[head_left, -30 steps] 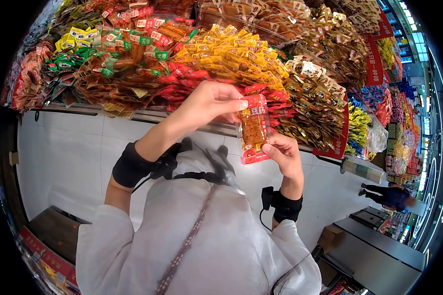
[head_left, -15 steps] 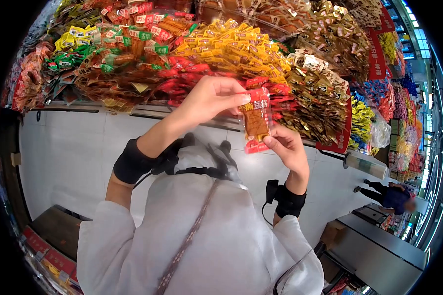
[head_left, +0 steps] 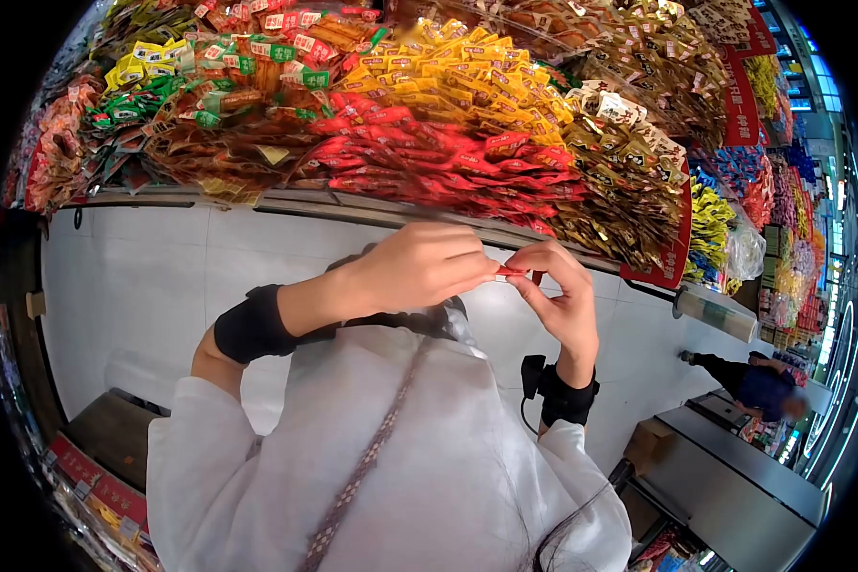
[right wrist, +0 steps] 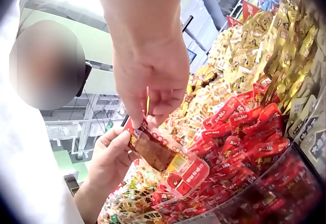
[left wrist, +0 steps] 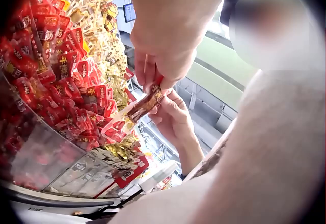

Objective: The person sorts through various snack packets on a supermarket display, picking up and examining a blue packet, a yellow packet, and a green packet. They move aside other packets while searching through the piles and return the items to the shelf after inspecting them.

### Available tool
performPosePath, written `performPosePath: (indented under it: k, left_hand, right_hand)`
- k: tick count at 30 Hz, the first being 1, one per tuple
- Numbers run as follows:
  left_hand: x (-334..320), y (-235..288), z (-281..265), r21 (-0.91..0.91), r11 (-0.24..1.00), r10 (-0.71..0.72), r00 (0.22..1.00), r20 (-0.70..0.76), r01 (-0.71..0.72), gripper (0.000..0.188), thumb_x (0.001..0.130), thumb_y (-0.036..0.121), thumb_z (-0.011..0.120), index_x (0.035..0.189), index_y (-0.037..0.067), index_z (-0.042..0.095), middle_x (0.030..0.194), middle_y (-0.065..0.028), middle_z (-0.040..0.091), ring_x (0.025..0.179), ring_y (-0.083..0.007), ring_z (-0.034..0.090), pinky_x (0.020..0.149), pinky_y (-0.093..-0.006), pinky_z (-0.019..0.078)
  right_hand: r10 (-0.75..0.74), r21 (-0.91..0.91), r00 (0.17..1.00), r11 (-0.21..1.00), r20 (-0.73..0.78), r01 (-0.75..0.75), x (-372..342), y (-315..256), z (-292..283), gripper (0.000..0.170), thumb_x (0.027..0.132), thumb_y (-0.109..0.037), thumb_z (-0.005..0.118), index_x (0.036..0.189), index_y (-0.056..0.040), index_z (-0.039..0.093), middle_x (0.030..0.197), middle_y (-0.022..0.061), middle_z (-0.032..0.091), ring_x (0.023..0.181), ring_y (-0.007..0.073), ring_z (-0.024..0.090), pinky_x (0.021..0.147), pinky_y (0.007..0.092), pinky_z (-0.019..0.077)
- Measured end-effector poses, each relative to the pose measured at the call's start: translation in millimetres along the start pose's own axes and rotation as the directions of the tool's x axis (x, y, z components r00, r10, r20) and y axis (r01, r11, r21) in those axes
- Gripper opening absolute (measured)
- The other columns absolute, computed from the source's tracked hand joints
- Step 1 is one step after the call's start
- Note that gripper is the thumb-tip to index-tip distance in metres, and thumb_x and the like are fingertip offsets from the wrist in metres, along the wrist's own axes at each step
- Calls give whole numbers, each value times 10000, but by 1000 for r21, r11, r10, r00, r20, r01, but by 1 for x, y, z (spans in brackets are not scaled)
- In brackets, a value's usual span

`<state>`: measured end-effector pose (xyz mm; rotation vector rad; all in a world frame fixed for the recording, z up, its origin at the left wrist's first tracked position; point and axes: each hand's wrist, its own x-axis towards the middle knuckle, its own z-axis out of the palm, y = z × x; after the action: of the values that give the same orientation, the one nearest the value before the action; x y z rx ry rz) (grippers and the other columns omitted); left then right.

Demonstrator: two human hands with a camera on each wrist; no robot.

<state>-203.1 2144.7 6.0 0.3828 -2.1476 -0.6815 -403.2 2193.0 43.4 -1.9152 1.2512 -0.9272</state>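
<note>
Both hands meet at the red end of a clear-and-red snack packet with a brown strip of food inside. My left hand pinches that end between thumb and fingers, its back toward the head camera. Close beside it, my right hand pinches the same end, thumb and fingertips almost against the left ones. From the head, only a small red bit of the packet shows between the fingertips. In the left wrist view the packet slants down from the fingers, its far end near the heaped red packets.
A bin display of heaped snacks spans the front, with red packets, yellow packets and brown-gold packets. Its front edge runs just beyond the hands. At the right, a person stands near a grey counter.
Both hands have come down and nearer the body with the packet, which has turned from facing the camera to nearly edge-on. The right hand has shifted from the packet's lower edge to the left hand's end.
</note>
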Motion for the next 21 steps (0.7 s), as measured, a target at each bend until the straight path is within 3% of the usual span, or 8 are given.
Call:
performPosePath:
  k: [5,10,11,13,15,16,19,21]
  left_hand:
    - [2,-1,6,-15,1000,-11,1000,-14,11,121,737,88,644,821,15,596,732,-56,536,674,-211,535,577,-323,453]
    - [9,-10,-2,-120,989,-99,992,-82,89,176,741,149,669,845,21,606,777,-69,590,703,-228,563,615,-321,471]
    - [12,-21,-8,-74,989,-135,986,-102,128,198,741,186,675,850,33,612,793,-71,609,709,-237,576,639,-327,480]
    - [19,-36,-19,74,965,-237,959,-155,250,182,737,113,676,877,13,615,847,-87,612,794,-251,578,691,-338,473]
    - [22,-56,-19,266,939,-174,967,-184,219,204,752,104,651,931,21,599,916,-87,600,844,-254,567,692,-328,474]
    - [22,-62,-16,293,922,-217,964,-152,253,234,771,97,625,987,21,576,973,-79,579,886,-258,545,736,-332,460]
    - [24,-74,-6,469,866,-134,985,-113,172,193,739,93,593,920,26,578,910,-66,556,905,-226,523,781,-338,429]
    - [20,-76,-4,514,842,-166,985,-34,160,190,716,87,572,899,36,569,907,-60,546,923,-229,510,800,-340,415]
  right_hand:
    - [-73,-81,997,994,-38,70,0,-1,-1,128,709,46,660,812,-13,612,809,62,627,692,184,560,539,260,445]
    - [-19,-49,996,999,-84,14,-9,9,-10,108,703,56,652,789,-1,622,805,77,638,703,193,579,584,249,448]
    - [-4,-40,994,999,-106,0,-12,12,-15,103,703,57,651,786,2,624,806,79,640,707,193,583,595,247,448]
    - [16,-16,971,1000,-240,-20,-15,15,-25,87,731,49,647,806,24,610,829,91,643,722,158,588,628,237,456]
    - [85,69,919,996,-385,-63,-20,24,-32,85,755,44,641,825,34,594,851,97,638,729,137,584,633,232,463]
    - [96,139,893,990,-441,-37,-20,27,-35,90,774,38,632,846,36,579,875,102,629,739,131,580,638,228,467]
    - [71,202,820,978,-568,55,-11,30,-37,123,821,14,603,911,36,522,937,124,602,761,129,583,648,225,487]
    - [72,204,790,977,-609,68,-6,35,-39,126,822,15,599,918,33,519,948,134,600,787,141,594,676,242,504]
